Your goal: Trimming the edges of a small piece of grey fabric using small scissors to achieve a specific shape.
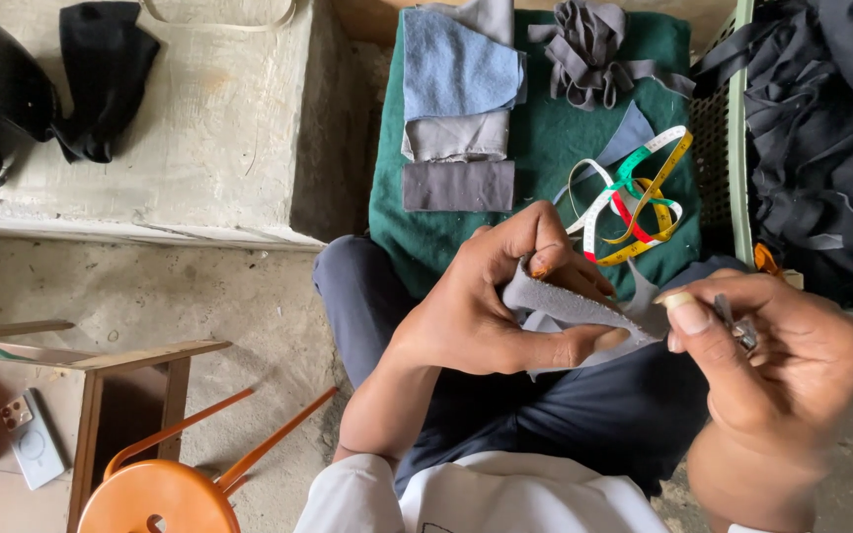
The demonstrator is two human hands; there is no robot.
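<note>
While the left hand (491, 296) pinches a grey fabric strip (570, 308) over the lap, fingers closed on its folded edge, the right hand (772, 360) holds the strip's far end between thumb and forefinger and also grips a small metal tool (737, 326), probably snips. Cloth looks light, soft, limp; likely to sag unless held taut at both ends, near the cut line. Beyond the knees: green cloth (545, 148) with stacked fabric pieces (458, 99), coiled measuring tape (634, 197), basket (733, 148) of dark scraps.
</note>
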